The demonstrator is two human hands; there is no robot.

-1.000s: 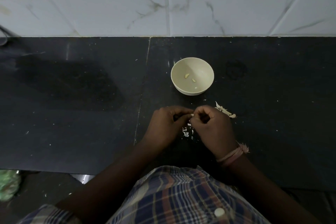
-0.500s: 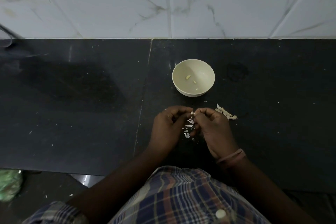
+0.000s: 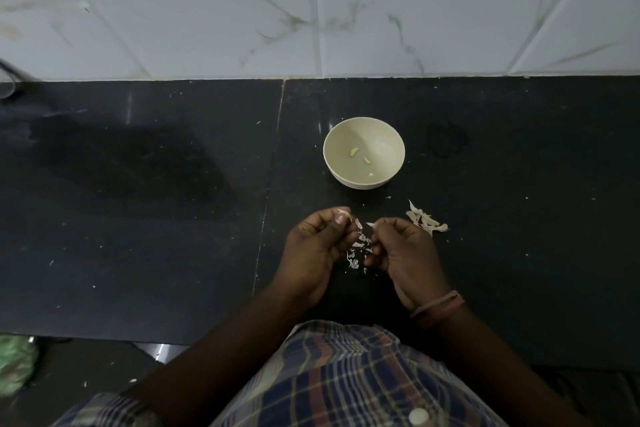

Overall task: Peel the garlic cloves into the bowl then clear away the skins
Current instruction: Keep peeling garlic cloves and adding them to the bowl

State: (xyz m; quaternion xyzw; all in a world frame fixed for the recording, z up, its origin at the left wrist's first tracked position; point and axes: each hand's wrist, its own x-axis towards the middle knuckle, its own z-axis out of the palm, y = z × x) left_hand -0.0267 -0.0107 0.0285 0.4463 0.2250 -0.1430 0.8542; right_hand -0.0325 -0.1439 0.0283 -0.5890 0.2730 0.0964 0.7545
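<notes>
A cream bowl (image 3: 388, 142) stands on the black counter with three peeled garlic pieces (image 3: 354, 152) inside. Just in front of it, my left hand (image 3: 318, 246) pinches a garlic clove (image 3: 343, 212) at its fingertips. A small gap away, my right hand (image 3: 403, 250) pinches a strip of skin (image 3: 370, 224). Loose skin flakes (image 3: 356, 251) lie on the counter between and below the two hands. Most of the clove is hidden by my fingers.
A pile of unpeeled garlic cloves or larger skins (image 3: 426, 220) lies right of my right hand. A white marble-tiled wall (image 3: 311, 10) closes the counter at the back. Something green (image 3: 14, 364) sits below the counter's front edge at far left.
My hands were pressed together a second ago; they have drawn apart, the right pulling a strip of skin off. More flakes lie between them.
</notes>
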